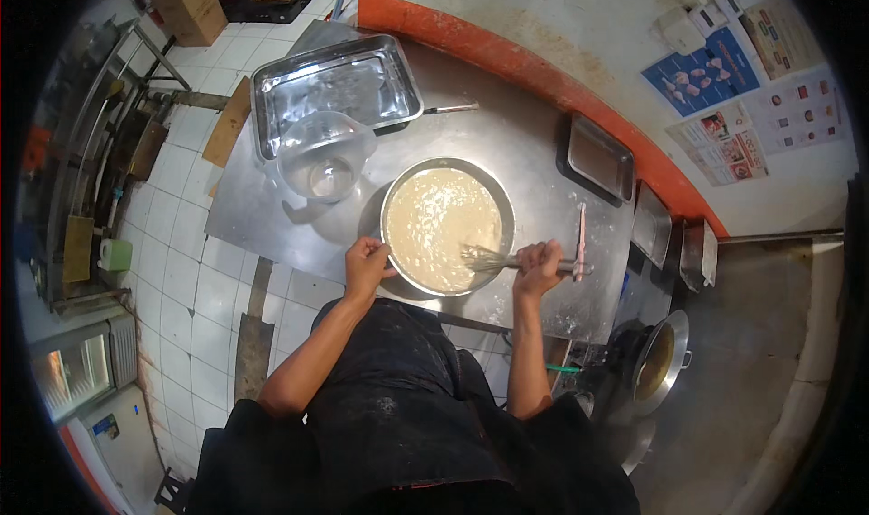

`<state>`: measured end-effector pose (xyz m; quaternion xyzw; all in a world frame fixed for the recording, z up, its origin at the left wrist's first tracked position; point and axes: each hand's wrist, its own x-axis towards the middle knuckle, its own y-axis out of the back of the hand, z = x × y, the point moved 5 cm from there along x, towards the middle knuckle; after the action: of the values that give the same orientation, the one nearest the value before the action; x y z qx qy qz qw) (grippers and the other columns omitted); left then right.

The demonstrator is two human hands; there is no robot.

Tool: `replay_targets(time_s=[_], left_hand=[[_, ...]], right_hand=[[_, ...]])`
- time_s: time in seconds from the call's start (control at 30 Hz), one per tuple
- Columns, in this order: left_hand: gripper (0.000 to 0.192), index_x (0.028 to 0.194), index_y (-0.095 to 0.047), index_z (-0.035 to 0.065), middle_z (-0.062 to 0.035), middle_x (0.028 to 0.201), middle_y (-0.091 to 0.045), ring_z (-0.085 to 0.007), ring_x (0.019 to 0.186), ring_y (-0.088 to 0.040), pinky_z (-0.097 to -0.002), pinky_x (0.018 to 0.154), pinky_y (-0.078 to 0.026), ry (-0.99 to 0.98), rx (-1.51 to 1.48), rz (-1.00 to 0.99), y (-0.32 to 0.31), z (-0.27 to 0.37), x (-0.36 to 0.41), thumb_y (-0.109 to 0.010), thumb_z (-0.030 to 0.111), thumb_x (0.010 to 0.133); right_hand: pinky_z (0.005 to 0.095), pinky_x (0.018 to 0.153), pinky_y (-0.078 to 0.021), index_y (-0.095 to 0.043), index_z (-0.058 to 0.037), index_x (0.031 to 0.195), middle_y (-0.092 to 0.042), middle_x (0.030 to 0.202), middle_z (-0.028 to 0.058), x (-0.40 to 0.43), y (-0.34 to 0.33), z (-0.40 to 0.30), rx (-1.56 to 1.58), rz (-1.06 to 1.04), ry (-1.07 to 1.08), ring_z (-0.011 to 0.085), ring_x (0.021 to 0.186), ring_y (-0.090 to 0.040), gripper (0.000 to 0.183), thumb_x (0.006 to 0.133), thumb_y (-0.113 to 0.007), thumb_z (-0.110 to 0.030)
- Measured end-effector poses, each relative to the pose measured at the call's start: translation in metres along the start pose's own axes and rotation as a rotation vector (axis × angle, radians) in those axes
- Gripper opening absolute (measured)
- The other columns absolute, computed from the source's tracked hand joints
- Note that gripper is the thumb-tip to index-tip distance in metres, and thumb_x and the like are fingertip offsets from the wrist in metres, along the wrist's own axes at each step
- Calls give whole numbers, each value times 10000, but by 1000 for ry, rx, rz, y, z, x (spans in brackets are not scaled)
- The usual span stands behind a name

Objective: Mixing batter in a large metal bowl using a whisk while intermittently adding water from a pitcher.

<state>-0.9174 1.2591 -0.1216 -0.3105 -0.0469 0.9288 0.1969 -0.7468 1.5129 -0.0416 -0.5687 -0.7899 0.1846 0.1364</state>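
A round metal bowl [510, 211] holds pale, creamy batter [434, 216] with a glossy surface. My left hand [366, 262] grips the bowl's rim at its near left side. In my right hand [538, 265] is the handle of a wire whisk [490, 260], whose wires dip into the batter at the bowl's right side. Beyond the bowl to the left stands a clear plastic measuring jug [322, 162], which looks empty and overlaps the edge of a large rectangular metal tray [407, 87]. A slim pinkish utensil [581, 233] lies just past my right hand.
The stainless steel table [468, 138] carries everything, with white powder scattered at its right. A smaller metal pan [601, 158] sits against the orange-edged wall [475, 43]. To the right, a wok [669, 359] contains brownish liquid. A knife-like tool [451, 108] lies beside the tray.
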Motion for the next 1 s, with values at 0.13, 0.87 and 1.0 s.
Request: replay_targets(time_s=[0.13, 0.87, 1.0], left_hand=[[79, 852, -525, 14, -25, 782, -543, -75, 682, -535, -268, 573, -589, -37, 20, -40, -3, 2, 1, -593, 55, 842], [99, 863, -498, 6, -66, 794, -531, -133, 700, -575, -327, 572, -603, -16, 105, -149, -1, 1, 9, -578, 51, 827], [121, 900, -479, -7, -79, 838, -518, -140, 718, -570, -340, 597, -611, 49, 20, -150, -4, -3, 8, -555, 76, 856]], right_hand=[[286, 411, -305, -384, -109, 633, -378, 495, -14, -57, -23, 13, -237, -29, 174, 103, 417, -338, 300, 908, -495, -151], [266, 378, -312, -506, -62, 659, -454, 504, -14, 105, -169, 48, -474, -151, 339, 75, 410, -421, 299, 904, -598, -206], [259, 377, -309, -478, -72, 636, -443, 501, -16, 121, -129, 25, -420, -7, 263, 73, 403, -409, 303, 900, -572, -187]])
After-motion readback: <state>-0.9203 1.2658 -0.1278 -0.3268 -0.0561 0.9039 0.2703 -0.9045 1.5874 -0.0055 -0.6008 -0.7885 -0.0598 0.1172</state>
